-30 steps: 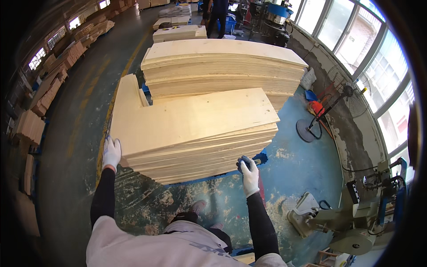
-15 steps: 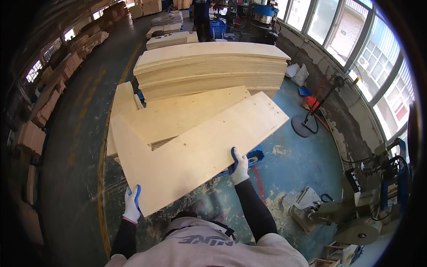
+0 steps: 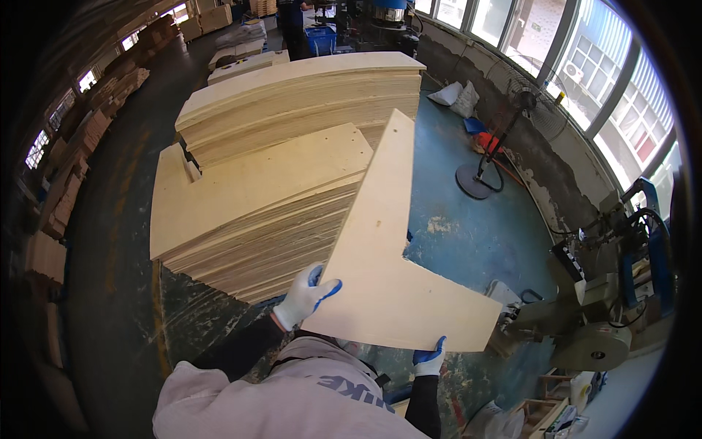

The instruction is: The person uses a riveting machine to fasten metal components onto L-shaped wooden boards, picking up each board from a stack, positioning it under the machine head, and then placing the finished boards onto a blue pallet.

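Observation:
Before me I hold an L-shaped plywood panel (image 3: 402, 293), one arm pointing away and the other out to the right. My left hand (image 3: 303, 296), in a white glove with blue palm, grips its left edge, thumb on top. At the near right edge my right hand (image 3: 430, 358) is closed on it in a matching glove; most of its fingers are hidden beneath. Just beyond and left lies a stack of similar panels (image 3: 263, 175), its layered edges showing. The held panel covers the stack's right end.
Behind stands a taller stack of long boards (image 3: 300, 99). At right are a pedestal fan (image 3: 475, 181), white sacks (image 3: 464, 99) and a grey machine (image 3: 592, 344) close to my right side. Boards line the left wall (image 3: 62, 190). A person (image 3: 292, 29) stands far back.
The panel has turned, its long arm swinging from the right to point away, and has moved right, off the stack. My left hand moved up and right; my right hand came nearer my body.

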Demonstrator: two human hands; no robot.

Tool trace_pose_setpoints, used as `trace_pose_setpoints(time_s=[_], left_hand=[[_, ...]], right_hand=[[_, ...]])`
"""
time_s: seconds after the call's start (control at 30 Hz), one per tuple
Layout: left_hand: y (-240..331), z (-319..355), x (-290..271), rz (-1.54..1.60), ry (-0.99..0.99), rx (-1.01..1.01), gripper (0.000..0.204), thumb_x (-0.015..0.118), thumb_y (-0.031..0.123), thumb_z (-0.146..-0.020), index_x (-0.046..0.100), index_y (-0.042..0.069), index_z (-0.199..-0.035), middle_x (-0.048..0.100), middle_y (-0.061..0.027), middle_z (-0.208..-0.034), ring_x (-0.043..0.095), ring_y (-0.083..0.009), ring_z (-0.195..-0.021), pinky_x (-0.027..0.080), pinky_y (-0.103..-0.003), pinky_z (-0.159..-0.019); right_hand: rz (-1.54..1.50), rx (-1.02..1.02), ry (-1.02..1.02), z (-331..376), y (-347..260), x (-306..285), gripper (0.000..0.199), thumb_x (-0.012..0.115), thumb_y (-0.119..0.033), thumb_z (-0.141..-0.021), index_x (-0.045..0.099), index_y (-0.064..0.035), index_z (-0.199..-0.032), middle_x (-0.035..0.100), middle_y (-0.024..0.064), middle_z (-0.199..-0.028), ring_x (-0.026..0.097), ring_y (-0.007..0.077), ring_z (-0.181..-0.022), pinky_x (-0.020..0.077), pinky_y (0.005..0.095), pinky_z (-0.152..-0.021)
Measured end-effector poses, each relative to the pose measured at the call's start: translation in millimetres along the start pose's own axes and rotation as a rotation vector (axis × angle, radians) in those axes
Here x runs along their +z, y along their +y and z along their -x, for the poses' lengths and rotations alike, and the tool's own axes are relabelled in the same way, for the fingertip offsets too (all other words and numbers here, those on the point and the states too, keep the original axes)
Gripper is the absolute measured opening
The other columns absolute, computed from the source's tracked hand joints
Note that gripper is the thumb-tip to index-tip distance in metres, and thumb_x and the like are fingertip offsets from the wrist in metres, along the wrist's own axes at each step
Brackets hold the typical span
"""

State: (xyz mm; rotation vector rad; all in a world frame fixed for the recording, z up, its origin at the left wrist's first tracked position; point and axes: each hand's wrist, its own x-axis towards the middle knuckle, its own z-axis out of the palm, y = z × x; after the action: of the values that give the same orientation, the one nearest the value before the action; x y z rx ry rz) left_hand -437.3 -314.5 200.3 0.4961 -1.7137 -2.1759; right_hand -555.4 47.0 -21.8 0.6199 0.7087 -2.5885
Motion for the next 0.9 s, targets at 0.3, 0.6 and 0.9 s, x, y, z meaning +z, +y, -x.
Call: trace_pose_setpoints(time_s=[0.3,0.6,0.9], left_hand=[[-47,-157,171,-0.437,-0.347,0.083,0.024,0.071,0.017,-0.09,0.06,-0.002,-0.1,0.065,-0.0141,-0.087,0.06,-0.0182,-0.079,0.048,-0.033,-0.074],[-280,-313,290,-1.207,-0.755,-0.144,0.039,0.057,0.028,-0.089,0.055,0.007,-0.121,0.071,-0.0218,-0.102,0.067,-0.0422,-0.101,0.05,-0.052,-0.088],[-321,-392,427,-0.948,-0.959,-0.244,0.039,0.067,0.021,-0.081,0.053,-0.003,-0.109,0.068,-0.025,-0.099,0.068,-0.0387,-0.095,0.054,-0.044,-0.079]], right_hand=[[0.392,-0.145,0.578,44,-29,-74,0.046,0.06,-0.036,-0.1,0.049,-0.0076,-0.134,0.064,0.0156,-0.118,0.065,0.0322,-0.102,0.0546,0.0429,-0.086],[0.172,-0.254,1.045,58,-11,-37,0.032,0.061,-0.029,-0.1,0.058,-0.0072,-0.124,0.069,0.0114,-0.106,0.071,0.0265,-0.088,0.0573,0.0355,-0.074],[0.184,-0.351,1.145,4,-10,33,0.037,0.067,-0.016,-0.097,0.057,-0.0037,-0.131,0.067,0.0101,-0.113,0.069,0.0205,-0.093,0.0564,0.0331,-0.081]])
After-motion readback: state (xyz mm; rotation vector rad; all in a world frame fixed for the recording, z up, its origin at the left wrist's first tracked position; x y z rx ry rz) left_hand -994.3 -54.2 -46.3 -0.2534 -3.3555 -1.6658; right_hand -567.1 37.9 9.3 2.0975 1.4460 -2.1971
